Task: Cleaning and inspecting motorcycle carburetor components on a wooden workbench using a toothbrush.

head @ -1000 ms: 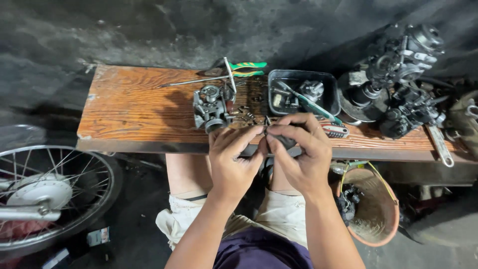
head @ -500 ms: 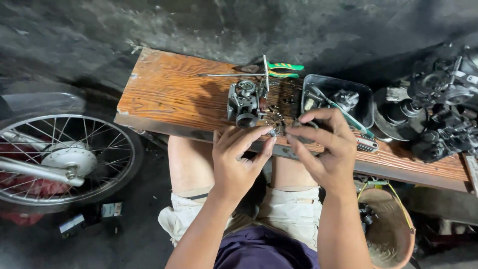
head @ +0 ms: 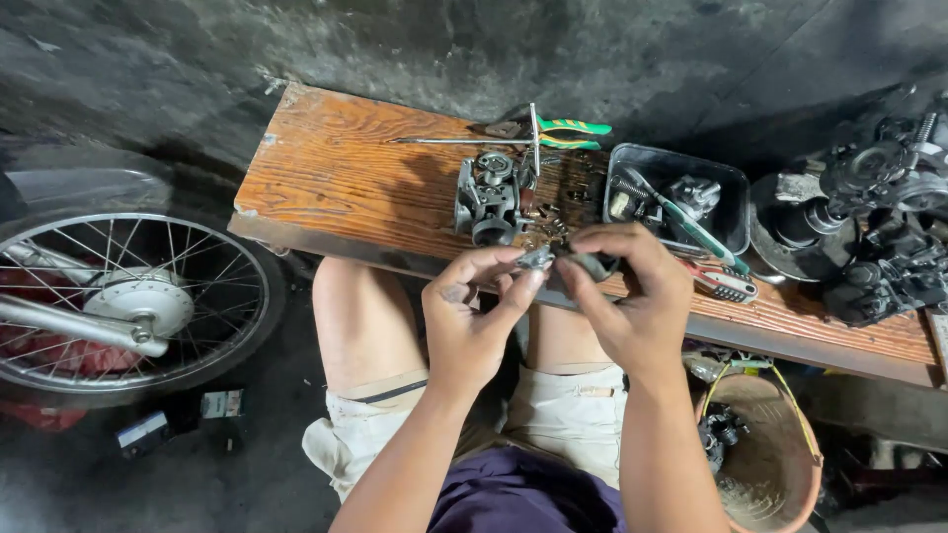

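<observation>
Both hands are raised over my knees at the near edge of a wooden bench (head: 346,188). My left hand (head: 474,316) pinches a small grey metal part (head: 538,259) between thumb and fingertips. My right hand (head: 632,306) grips a dark, rounded part (head: 595,264) that touches the metal one. Just beyond the hands, a grey carburetor body (head: 489,202) stands on the bench among several small loose pieces (head: 550,230).
Green-handled pliers (head: 563,128) and a thin rod (head: 444,140) lie at the bench's far edge. A dark tray (head: 681,197) holds parts and a screwdriver. Engine pieces (head: 869,227) crowd the right end. A spoked wheel (head: 128,306) stands left; a tan bucket (head: 765,459) sits lower right.
The view has swung left, so the bench and wheel sit further right in frame. My hands have stayed together on the small parts, lifting slightly toward me.
</observation>
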